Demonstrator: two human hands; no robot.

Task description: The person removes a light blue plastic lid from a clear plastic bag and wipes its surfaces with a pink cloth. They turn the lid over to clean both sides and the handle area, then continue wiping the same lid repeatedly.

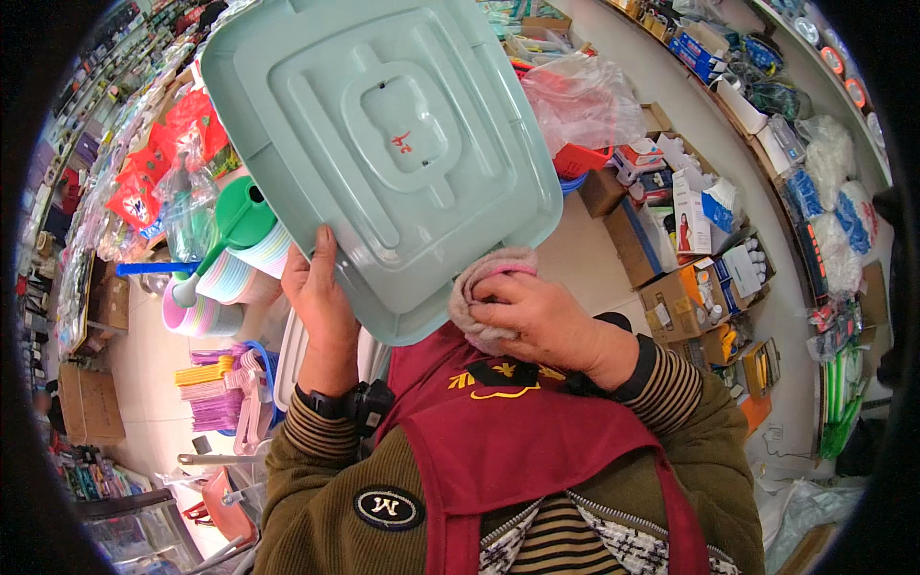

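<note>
A large pale green plastic lid (pixel 309 144) is held up before my chest, tilted, with a handwritten red mark near its middle. My left hand (pixel 321 287) grips its lower left edge, the thumb lying on the face and the fingers partly hidden behind. In my right hand (pixel 532 305) is a bunched greyish-pink cloth (pixel 478 287), pressed against the lid's lower right edge. Behind the lid, whatever lies directly ahead is hidden.
Stacked pastel plastic buckets (pixel 208 305) and a green watering can (pixel 241 212) stand at left, above plastic hangers (pixel 223 395). Cardboard boxes of goods (pixel 672 305) and a red basket (pixel 578 159) are at right. Loaded shelves curve along both sides.
</note>
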